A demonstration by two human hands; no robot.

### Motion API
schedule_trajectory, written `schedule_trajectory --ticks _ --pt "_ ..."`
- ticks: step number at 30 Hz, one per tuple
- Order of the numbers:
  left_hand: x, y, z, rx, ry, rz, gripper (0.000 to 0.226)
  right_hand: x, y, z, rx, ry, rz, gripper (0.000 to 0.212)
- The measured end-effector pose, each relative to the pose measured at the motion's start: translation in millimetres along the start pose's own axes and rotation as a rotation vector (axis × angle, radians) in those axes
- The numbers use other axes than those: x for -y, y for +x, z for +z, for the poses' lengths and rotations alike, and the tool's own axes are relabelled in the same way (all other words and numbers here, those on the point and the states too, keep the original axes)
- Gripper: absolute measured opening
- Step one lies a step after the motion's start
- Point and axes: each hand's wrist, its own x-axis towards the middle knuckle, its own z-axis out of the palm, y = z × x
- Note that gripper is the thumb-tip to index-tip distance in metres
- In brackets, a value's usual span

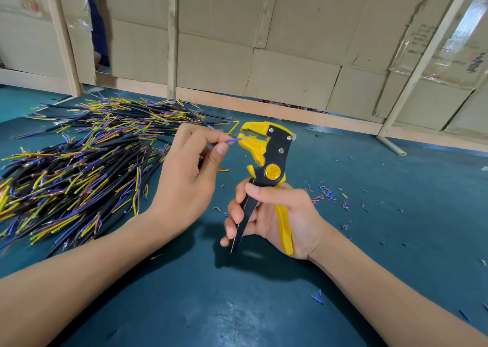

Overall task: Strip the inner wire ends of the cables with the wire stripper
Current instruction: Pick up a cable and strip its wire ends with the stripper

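From the head camera, the right hand gripped the stripper handles, head pointing to 12 o'clock. At its 9 o'clock, the left hand pinched a blue wire into the stripper's mouth. Cables lay piled at 9 o'clock on the table.

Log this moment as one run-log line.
left hand pinches blue wire | tip in wire stripper head | right hand grips handles

A cable pile is crowding the desk on the left — cardboard panels are walling off the back; bare surface is lying open right and near, dotted with insulation scraps.
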Motion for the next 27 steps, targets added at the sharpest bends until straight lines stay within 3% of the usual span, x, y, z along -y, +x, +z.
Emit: schedule_trajectory --ticks 12,27 --pt "5.8 8.3 -13.4 -0.038 0.255 0.232 0.024 1.2 -0.1 4.8 -0.004 -0.086 0.03 0.016" --pt "9.8 10.2 -18.2 -0.004 0.226 0.282 0.036 -0.1 -0.4 4.1 0.003 -0.035 0.046 0.017"
